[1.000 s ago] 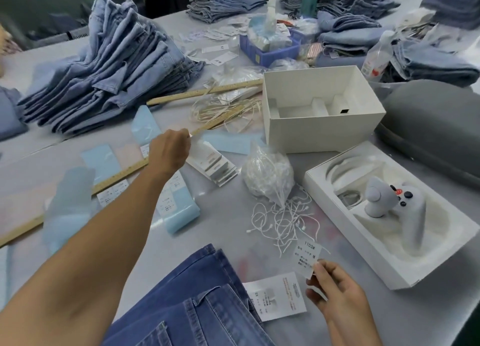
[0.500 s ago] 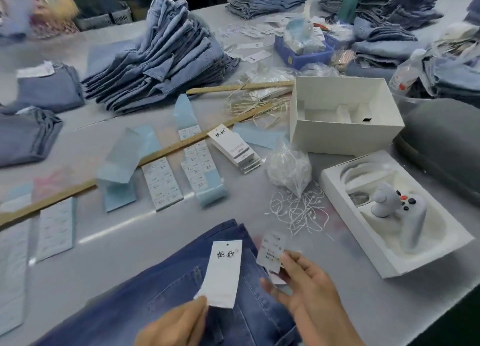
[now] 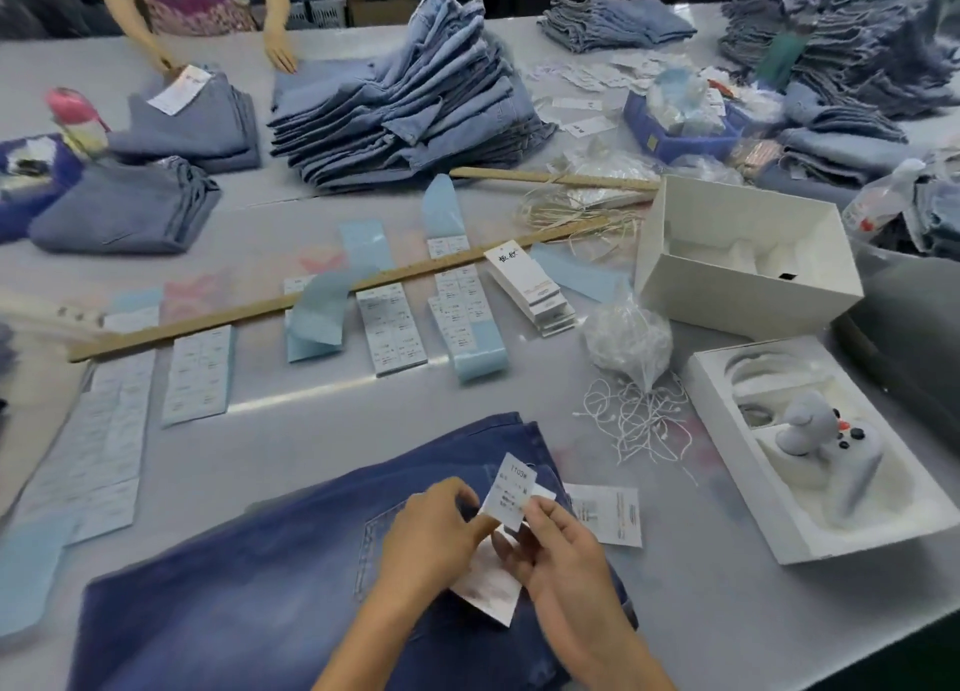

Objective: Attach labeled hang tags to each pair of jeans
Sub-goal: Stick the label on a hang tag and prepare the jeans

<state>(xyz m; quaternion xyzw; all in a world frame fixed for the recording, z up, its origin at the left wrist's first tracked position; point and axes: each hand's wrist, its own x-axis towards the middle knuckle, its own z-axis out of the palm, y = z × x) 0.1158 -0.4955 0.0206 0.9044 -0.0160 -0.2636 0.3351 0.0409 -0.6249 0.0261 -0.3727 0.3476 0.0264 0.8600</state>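
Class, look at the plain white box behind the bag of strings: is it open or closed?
Open. The white box has no lid on it, and its inside walls and white insert are in plain view.

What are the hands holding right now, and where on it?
Both hands, left and right, pinch the small printed label at its lower end, above a larger hang tag.

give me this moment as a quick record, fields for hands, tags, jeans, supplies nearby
left hand: left hand pinches the small printed label
right hand: right hand pinches the same label, with the white hang tag beneath both hands
jeans: dark jeans lie flat under the hands
tag supply: stack of hang tags beside the long wooden ruler
strings: loose white strings by a plastic bag
attachment: no string seen on the tag
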